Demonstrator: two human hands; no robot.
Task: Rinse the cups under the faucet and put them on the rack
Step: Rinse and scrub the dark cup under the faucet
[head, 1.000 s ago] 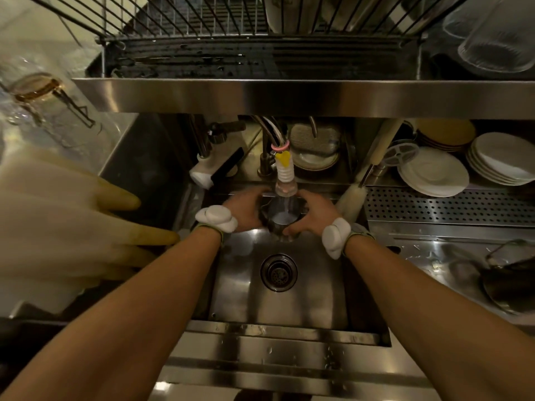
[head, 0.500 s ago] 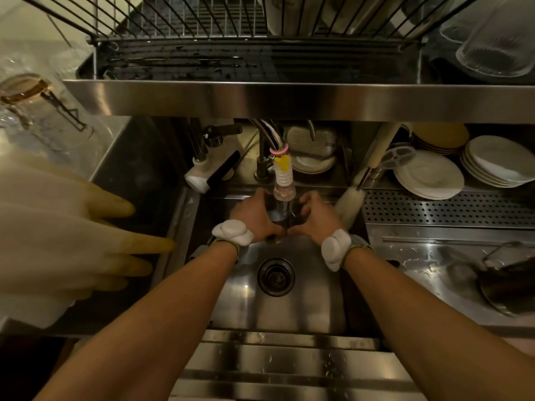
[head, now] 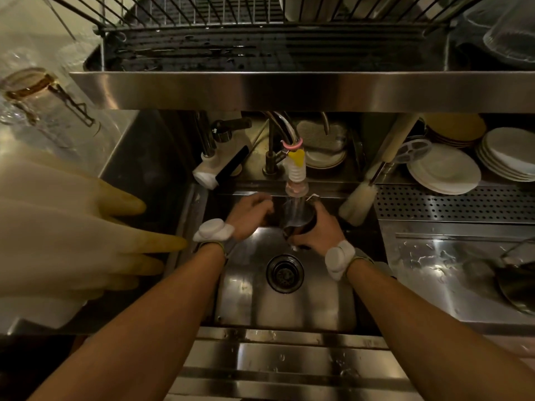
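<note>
One cup (head: 298, 224) is under the faucet (head: 296, 172) water, gripped by the right hand (head: 320, 231); the left hand (head: 249, 217) is too blurry to tell. Rinsing now; next, I think, lift it onto the rack (head: 231, 15).

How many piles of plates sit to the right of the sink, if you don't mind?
3: a yellowish pile at the back, a front white pile, and a far-right white pile at the frame edge. The shelf may hide more.
</note>
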